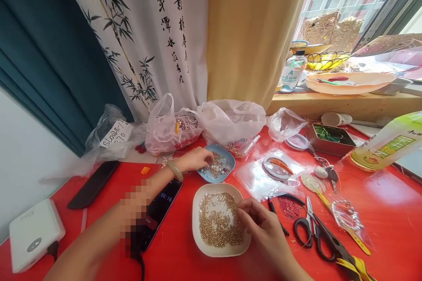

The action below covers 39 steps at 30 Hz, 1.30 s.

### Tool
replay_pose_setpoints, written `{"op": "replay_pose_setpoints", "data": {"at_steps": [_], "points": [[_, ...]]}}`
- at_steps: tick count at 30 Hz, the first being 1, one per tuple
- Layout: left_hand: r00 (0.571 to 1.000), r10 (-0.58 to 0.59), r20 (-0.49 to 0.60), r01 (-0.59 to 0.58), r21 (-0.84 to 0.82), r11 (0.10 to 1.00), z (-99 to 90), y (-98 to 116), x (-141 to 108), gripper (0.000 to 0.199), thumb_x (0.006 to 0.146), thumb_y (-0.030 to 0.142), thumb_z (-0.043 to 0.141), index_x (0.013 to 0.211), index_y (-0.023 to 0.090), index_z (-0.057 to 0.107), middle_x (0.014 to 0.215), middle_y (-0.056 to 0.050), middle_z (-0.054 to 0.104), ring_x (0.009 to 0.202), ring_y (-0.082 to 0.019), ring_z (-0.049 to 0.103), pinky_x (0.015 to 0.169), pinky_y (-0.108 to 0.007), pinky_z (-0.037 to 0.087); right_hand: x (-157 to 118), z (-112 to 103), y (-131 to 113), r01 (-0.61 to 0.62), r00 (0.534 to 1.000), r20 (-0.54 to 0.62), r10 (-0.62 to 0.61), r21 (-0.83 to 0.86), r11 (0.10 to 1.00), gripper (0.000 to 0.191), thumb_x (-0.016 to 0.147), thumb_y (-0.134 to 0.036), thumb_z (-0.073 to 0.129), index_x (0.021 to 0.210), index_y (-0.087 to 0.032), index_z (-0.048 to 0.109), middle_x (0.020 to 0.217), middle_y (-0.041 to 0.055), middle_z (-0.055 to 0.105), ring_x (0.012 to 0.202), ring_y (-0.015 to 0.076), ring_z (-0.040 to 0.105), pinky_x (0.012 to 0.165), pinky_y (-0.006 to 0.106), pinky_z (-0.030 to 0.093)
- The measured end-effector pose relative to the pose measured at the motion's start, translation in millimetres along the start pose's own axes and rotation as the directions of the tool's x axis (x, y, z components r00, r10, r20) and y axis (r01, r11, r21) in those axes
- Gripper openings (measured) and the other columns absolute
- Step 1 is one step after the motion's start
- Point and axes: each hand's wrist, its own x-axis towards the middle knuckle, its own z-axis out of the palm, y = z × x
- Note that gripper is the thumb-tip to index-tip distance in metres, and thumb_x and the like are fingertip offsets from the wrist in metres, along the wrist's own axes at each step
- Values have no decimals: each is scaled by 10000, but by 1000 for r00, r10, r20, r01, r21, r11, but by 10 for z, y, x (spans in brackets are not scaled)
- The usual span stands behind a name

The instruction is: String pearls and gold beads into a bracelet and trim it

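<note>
My left hand [197, 159] reaches over the left rim of a blue dish [215, 179], its fingers bent together at the mixed beads [220, 163] there. Whatever those fingers hold is hidden. A pale bangle [175, 170] circles that wrist. Nearer to me is a white square dish [195, 210] with small gold beads [217, 233] spread over its bottom. At its right edge my right hand [262, 221] has thumb and forefinger pinched together. Anything between those fingertips is too small to make out.
A phone [163, 210] lies under my left forearm. Scissors [314, 228], pliers [343, 250] and a bagged bracelet [346, 215] are at the right. Plastic bags [231, 118] line the back. A drink bottle [389, 140] lies tilted at the far right; a white box [36, 235] sits left.
</note>
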Motion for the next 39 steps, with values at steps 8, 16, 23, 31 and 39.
{"op": "replay_pose_setpoints", "data": {"at_steps": [8,16,23,31,39], "points": [[1000,6,22,-8,97,995,-14,-16,-20,157,660,144,525,736,207,648,757,-3,658,719,-148,583,636,-215,399,-1,0,-26,10,1000,-12,-11,-41,999,262,763,-426,493,720,-171,533,574,3,574,499,114,527,470,213,437],[998,19,-67,-9,145,989,-124,-24,-204,157,729,227,512,814,218,643,818,-16,642,802,-164,562,695,-238,392,0,5,-25,20,1000,-9,-21,-64,998,244,763,-414,495,742,-175,540,601,10,592,528,123,550,484,214,448],[994,76,-80,-68,103,992,-219,-22,-477,205,791,275,471,852,214,657,838,-26,658,822,-165,553,724,-251,397,4,12,-13,17,1000,-24,-19,-74,997,262,747,-438,502,744,-179,548,593,6,580,523,125,540,484,219,441],[944,309,114,-241,-399,885,-202,336,-65,319,728,34,474,979,165,622,1009,-35,642,910,-131,573,808,-233,421,-11,18,-27,20,999,-33,-22,-68,997,257,738,-434,519,753,-179,547,587,3,567,523,129,530,474,221,433],[975,220,-41,-194,-647,738,-293,528,674,471,751,43,463,1209,140,416,1302,-99,411,1129,-167,436,848,-274,433,-20,24,17,58,998,-17,-60,-65,996,205,786,-371,488,769,-173,539,600,2,565,532,118,524,487,213,424]]}}
